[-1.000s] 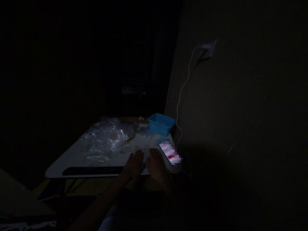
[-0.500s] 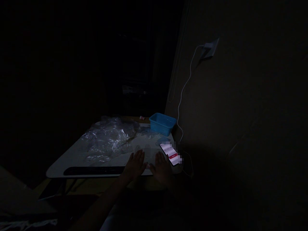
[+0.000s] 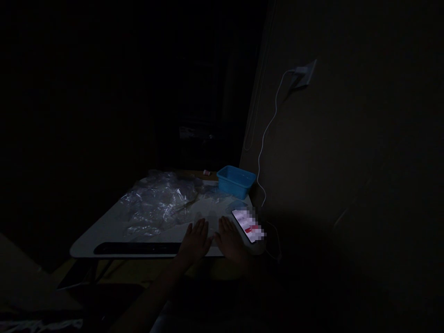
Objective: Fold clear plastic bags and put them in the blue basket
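Note:
The room is very dark. My left hand [image 3: 195, 238] lies flat on the white table [image 3: 104, 229] near its front edge, fingers stretched out and holding nothing. Right beside it my right hand [image 3: 229, 236] lies flat too, fingers spread. A lit phone [image 3: 247, 225] rests on the table just right of my right hand, at the table's right corner. I cannot tell if the hand touches it.
Crumpled clear plastic [image 3: 157, 203] covers the table's middle and back. A blue tub [image 3: 236, 179] stands at the back right by the wall. A white cable [image 3: 266, 134] runs from a wall plug [image 3: 304, 74] down towards the phone. A dark strip [image 3: 138, 248] lines the front edge.
My right hand shifted slightly right and then back towards my left hand. Both hands stay flat on the table. The view drifted a little.

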`<move>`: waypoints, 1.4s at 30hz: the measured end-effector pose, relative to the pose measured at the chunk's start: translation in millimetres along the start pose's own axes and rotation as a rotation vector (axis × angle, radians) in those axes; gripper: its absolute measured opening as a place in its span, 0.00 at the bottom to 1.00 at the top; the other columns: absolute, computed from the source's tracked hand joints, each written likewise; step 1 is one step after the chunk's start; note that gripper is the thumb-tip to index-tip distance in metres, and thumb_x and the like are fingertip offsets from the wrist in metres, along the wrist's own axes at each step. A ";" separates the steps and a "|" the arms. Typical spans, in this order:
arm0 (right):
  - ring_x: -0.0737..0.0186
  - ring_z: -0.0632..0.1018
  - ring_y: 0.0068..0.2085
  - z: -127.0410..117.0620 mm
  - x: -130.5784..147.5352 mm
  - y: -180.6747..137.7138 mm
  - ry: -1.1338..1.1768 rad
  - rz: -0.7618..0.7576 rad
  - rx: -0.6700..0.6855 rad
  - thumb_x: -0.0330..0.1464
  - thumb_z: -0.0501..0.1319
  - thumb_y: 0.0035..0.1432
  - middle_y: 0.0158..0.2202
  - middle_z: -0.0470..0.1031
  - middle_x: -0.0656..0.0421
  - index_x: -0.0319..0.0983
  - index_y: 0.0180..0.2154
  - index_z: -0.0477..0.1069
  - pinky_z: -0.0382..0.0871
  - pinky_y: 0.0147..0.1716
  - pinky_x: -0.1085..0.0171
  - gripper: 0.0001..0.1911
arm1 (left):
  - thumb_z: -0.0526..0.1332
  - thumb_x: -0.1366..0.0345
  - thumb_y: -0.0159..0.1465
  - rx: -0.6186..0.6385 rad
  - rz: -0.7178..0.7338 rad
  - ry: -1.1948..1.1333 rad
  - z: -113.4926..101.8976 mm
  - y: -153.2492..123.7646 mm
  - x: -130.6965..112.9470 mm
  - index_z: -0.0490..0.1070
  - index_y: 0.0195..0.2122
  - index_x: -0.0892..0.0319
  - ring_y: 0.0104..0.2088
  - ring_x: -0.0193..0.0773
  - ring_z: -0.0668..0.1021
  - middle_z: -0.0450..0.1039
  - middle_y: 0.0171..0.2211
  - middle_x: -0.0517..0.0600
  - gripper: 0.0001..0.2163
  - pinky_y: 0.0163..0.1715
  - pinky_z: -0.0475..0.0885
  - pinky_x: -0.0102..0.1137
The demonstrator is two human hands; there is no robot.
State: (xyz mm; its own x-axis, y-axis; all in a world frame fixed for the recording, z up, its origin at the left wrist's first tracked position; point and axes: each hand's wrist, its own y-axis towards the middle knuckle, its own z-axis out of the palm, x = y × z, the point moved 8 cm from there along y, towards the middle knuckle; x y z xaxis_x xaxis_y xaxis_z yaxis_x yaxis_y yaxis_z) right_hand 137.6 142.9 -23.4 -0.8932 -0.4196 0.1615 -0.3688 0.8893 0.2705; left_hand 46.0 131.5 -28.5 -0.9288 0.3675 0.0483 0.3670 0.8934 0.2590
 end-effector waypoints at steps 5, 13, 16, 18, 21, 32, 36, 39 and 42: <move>0.55 0.51 0.59 2.1 -7.2 -4.8 -0.006 0.042 -0.001 0.40 0.42 0.59 0.57 0.50 0.44 0.26 0.55 0.52 0.44 0.55 0.55 0.29 | 0.39 0.56 0.63 0.018 -0.009 0.009 -1.9 0.6 0.1 0.53 0.56 0.68 0.57 0.48 0.56 0.51 0.57 0.61 0.25 0.52 0.52 0.46; 0.55 0.50 0.59 3.7 -8.9 -2.7 -0.005 0.020 0.010 0.42 0.42 0.58 0.58 0.50 0.46 0.27 0.55 0.52 0.43 0.55 0.55 0.30 | 0.40 0.56 0.62 -0.029 -0.028 0.016 -2.0 -0.9 0.9 0.53 0.56 0.66 0.57 0.47 0.55 0.52 0.57 0.59 0.25 0.52 0.52 0.47; 0.55 0.50 0.59 1.2 -8.9 -3.3 -0.011 0.010 -0.003 0.42 0.42 0.59 0.58 0.50 0.46 0.27 0.55 0.52 0.42 0.55 0.55 0.30 | 0.39 0.56 0.63 -0.024 -0.033 0.014 -0.3 -0.8 1.3 0.54 0.56 0.65 0.57 0.47 0.56 0.52 0.57 0.59 0.25 0.52 0.52 0.47; 0.56 0.51 0.59 0.1 -8.5 -3.9 -0.016 0.007 -0.014 0.42 0.42 0.59 0.58 0.50 0.46 0.28 0.55 0.52 0.42 0.55 0.55 0.30 | 0.39 0.55 0.62 -0.008 -0.033 0.011 1.6 -0.6 1.8 0.54 0.56 0.65 0.57 0.47 0.56 0.51 0.57 0.59 0.25 0.52 0.52 0.46; 0.56 0.50 0.59 0.7 -8.4 -4.5 -0.021 0.011 -0.016 0.42 0.42 0.59 0.58 0.50 0.47 0.28 0.56 0.52 0.42 0.55 0.54 0.29 | 0.40 0.56 0.62 -0.018 -0.024 0.012 1.9 -0.6 2.1 0.53 0.56 0.65 0.57 0.46 0.55 0.51 0.57 0.59 0.25 0.52 0.51 0.46; 0.56 0.50 0.59 -2.3 -9.0 -3.7 -0.002 0.028 -0.001 0.42 0.42 0.59 0.58 0.50 0.46 0.28 0.55 0.53 0.42 0.55 0.55 0.29 | 0.40 0.55 0.62 -0.035 -0.025 0.010 0.2 -0.7 1.8 0.54 0.55 0.65 0.57 0.47 0.56 0.53 0.57 0.59 0.25 0.52 0.51 0.46; 0.56 0.51 0.59 -2.2 -8.8 -2.9 -0.008 0.022 -0.002 0.41 0.42 0.58 0.58 0.50 0.47 0.28 0.55 0.53 0.42 0.55 0.55 0.29 | 0.40 0.55 0.62 -0.036 -0.023 -0.005 2.8 0.3 4.3 0.52 0.56 0.64 0.57 0.46 0.56 0.52 0.57 0.59 0.25 0.52 0.52 0.46; 0.56 0.50 0.59 0.1 -9.3 -2.9 -0.007 0.019 0.002 0.42 0.42 0.58 0.58 0.50 0.47 0.29 0.55 0.52 0.42 0.55 0.55 0.30 | 0.40 0.55 0.62 -0.021 -0.026 -0.020 4.5 1.1 6.3 0.51 0.57 0.63 0.57 0.46 0.56 0.52 0.57 0.59 0.25 0.51 0.53 0.46; 0.56 0.50 0.59 1.7 -10.2 -3.0 -0.005 0.025 0.009 0.42 0.41 0.59 0.58 0.49 0.48 0.30 0.56 0.52 0.42 0.55 0.55 0.29 | 0.42 0.60 0.63 -0.007 -0.013 -0.015 3.5 -0.4 10.0 0.57 0.54 0.56 0.56 0.47 0.57 0.55 0.56 0.56 0.20 0.50 0.54 0.49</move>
State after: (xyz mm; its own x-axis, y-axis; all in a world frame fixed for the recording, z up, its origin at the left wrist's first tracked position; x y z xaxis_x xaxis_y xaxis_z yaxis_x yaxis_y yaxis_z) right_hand 147.4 144.8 -27.5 -0.9035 -0.3960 0.1638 -0.3483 0.9013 0.2577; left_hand 36.7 135.8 -31.4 -0.9327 0.3592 0.0307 0.3540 0.8964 0.2667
